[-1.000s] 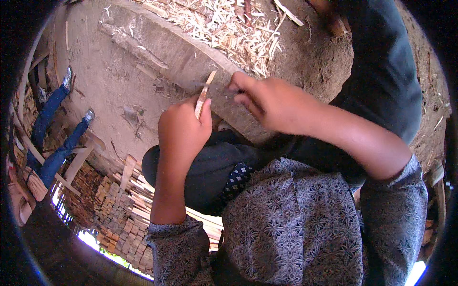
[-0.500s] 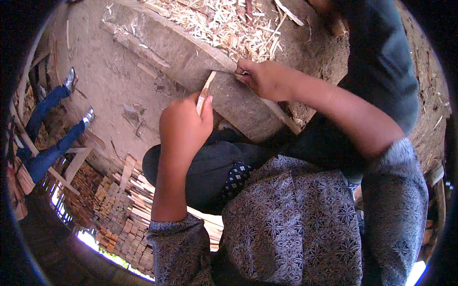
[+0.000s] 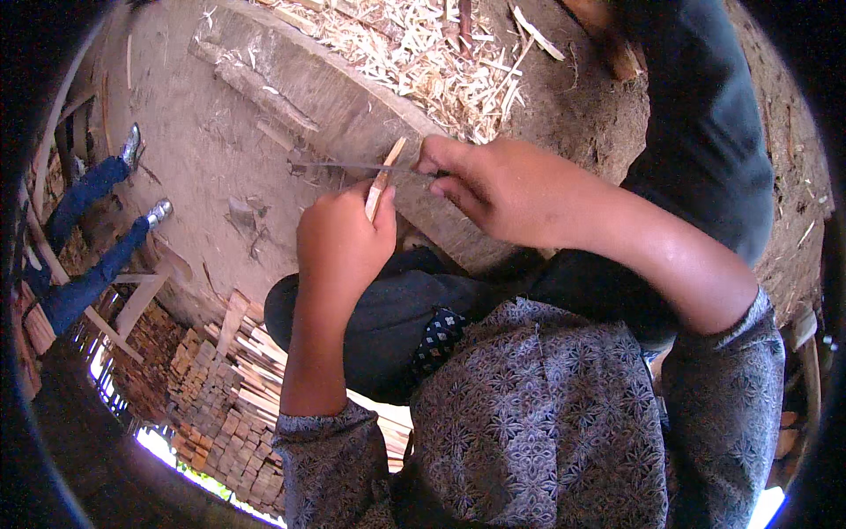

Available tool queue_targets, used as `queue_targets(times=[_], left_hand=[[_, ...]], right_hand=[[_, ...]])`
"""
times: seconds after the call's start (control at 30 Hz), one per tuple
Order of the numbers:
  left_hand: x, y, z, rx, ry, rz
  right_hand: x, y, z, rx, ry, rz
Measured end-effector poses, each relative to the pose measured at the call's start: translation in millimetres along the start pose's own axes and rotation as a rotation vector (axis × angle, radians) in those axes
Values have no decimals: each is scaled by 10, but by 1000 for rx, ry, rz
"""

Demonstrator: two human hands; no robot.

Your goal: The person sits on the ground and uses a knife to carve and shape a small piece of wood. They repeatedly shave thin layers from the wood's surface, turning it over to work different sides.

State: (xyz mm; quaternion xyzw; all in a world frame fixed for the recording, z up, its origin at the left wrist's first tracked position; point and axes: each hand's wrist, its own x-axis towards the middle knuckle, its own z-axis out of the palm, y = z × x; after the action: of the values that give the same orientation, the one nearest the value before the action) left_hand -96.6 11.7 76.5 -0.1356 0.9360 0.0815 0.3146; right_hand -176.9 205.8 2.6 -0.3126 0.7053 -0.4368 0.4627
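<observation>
Closed round a short wooden stick (image 3: pixel 376 194), my left hand (image 3: pixel 342 234) keeps it tilted up, with its pale whittled tip pointing away from me. My right hand (image 3: pixel 515 189) grips a knife (image 3: pixel 348 165) whose thin, narrow blade points left. The blade lies across the stick just below the tip, above the thumb of my left hand. Its handle is hidden inside my right fist. Beneath both hands runs a thick wooden plank (image 3: pixel 326 88), slanting from far left to near right.
Pale wood shavings (image 3: pixel 423 66) heap beyond the plank. At the left, another person's legs in blue trousers (image 3: pixel 97 273) stretch over the dirt floor (image 3: pixel 203 150). Stacked cut wood (image 3: pixel 229 423) lies at the lower left. A dark-trousered leg (image 3: pixel 705 132) is at the right.
My right hand has come nearer to me, and the knife blade now shows crossing the stick. The left hand with the stick has barely moved.
</observation>
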Motion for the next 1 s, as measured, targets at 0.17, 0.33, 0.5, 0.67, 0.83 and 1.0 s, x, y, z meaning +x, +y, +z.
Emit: queue_targets(times=[0.17, 0.33, 0.5, 0.67, 0.83, 1.0], left_hand=[[11, 58, -42, -33, -14, 1], [-5, -3, 45, -16, -8, 5], [-12, -28, 23, -26, -17, -22], [7, 17, 10, -5, 25, 22], [-3, -14, 34, -2, -2, 9], [-3, -31, -2, -29, 28, -9]], right_hand=[[116, 149, 22, -112, 35, 68], [64, 126, 49, -13, 17, -30], [40, -177, -92, -27, -45, -15], [249, 193, -128, -150, -79, 108], [36, -24, -71, 40, -17, -56], [78, 14, -115, -44, -49, -2]])
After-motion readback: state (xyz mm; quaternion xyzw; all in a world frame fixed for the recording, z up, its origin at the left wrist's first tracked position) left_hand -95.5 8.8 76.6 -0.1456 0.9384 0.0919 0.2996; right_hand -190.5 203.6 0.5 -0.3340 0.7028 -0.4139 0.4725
